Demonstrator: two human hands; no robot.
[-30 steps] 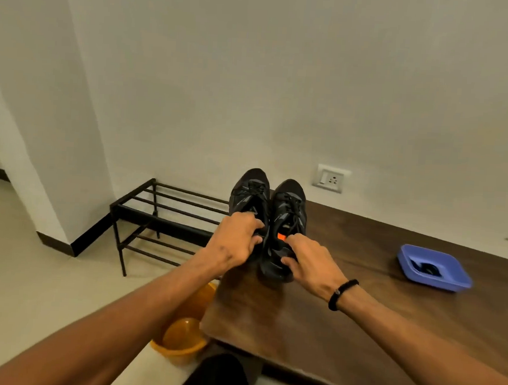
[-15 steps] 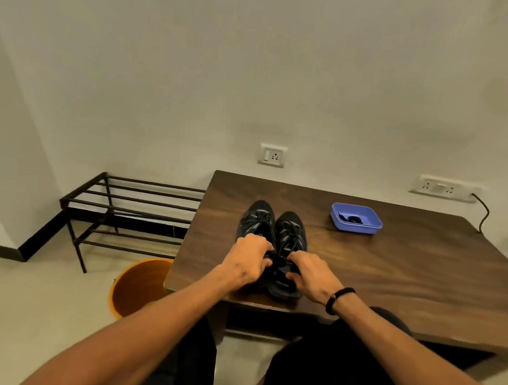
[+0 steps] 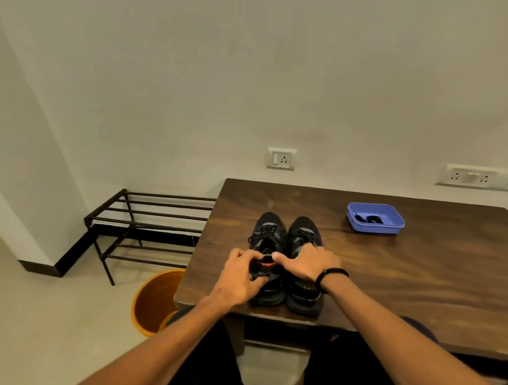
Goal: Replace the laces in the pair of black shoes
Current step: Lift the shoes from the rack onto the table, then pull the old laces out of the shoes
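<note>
Nearest the camera, the person's dark-clothed legs sit under the near edge of the wooden table (image 3: 389, 290). On the floor to the left of that edge stands an orange bin (image 3: 154, 300); what shows of its inside looks bare.

On the table, close to the near left corner, two black shoes stand side by side and touching, heels toward the person, toes toward the wall, long axes running away from the camera. The left hand (image 3: 238, 276) has its fingers curled around the collar of the left shoe (image 3: 269, 232), where an orange patch shows inside the opening. The right hand (image 3: 306, 262), a black band at its wrist, lies over the throat of the right shoe (image 3: 305, 234), its thumb reaching across to the left shoe's opening; whether it grips anything I cannot tell.

Farther back to the right, well apart from the shoes, a blue tray (image 3: 394, 220) holds a small dark bundle (image 3: 370, 218), too small to identify. Beyond the table's left side a black metal rack (image 3: 152, 224) stands against the wall.
</note>
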